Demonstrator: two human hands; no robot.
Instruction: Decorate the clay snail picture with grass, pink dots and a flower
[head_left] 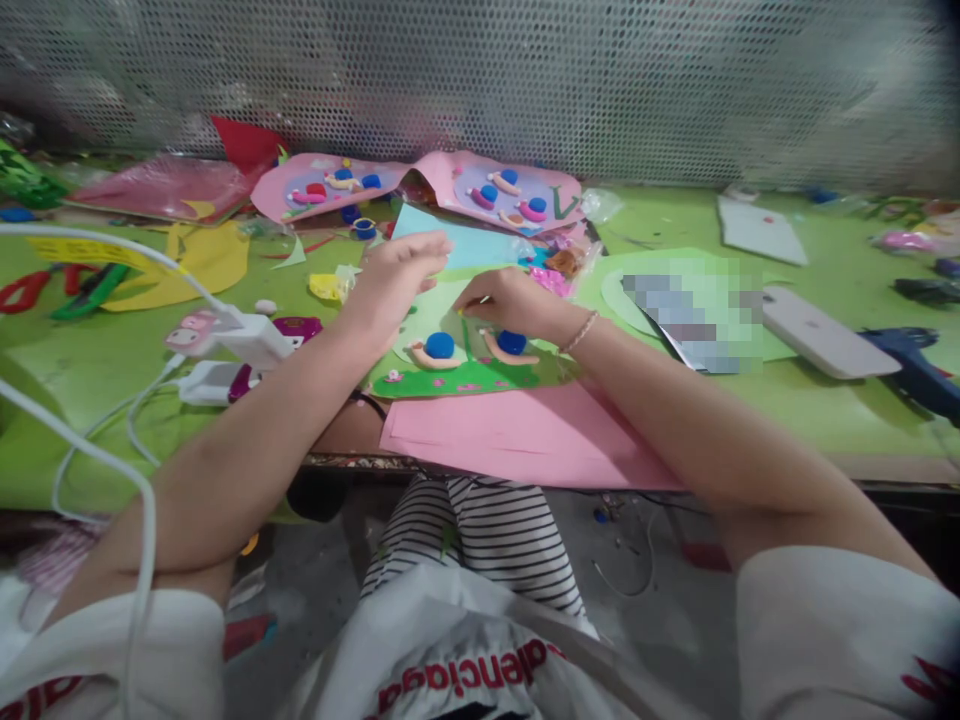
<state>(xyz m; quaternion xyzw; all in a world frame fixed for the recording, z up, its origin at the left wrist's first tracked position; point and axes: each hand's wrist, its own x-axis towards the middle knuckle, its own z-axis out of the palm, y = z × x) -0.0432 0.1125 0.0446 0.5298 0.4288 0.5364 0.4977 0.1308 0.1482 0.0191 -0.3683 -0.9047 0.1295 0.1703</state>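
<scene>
A green paper craft sheet (480, 378) lies in front of me, with two clay snails on it. The left snail (439, 347) and the right snail (511, 343) have blue shells and pale peach bodies. A thin green stem (466, 340) runs up between them. My right hand (517, 303) is over the sheet's upper part, thumb and forefinger pinched on a tiny yellow piece at the top of the stem. My left hand (401, 275) hovers at the sheet's upper left, fingers stretched out and nothing seen in it.
Pink paper (517, 430) lies at the table's front edge. Behind are pink sheets (517, 165) with more snails. Chargers (251, 340) with white cables and scissors (90, 290) are on the left. A phone (829, 332) and a blue glue gun (919, 368) lie right.
</scene>
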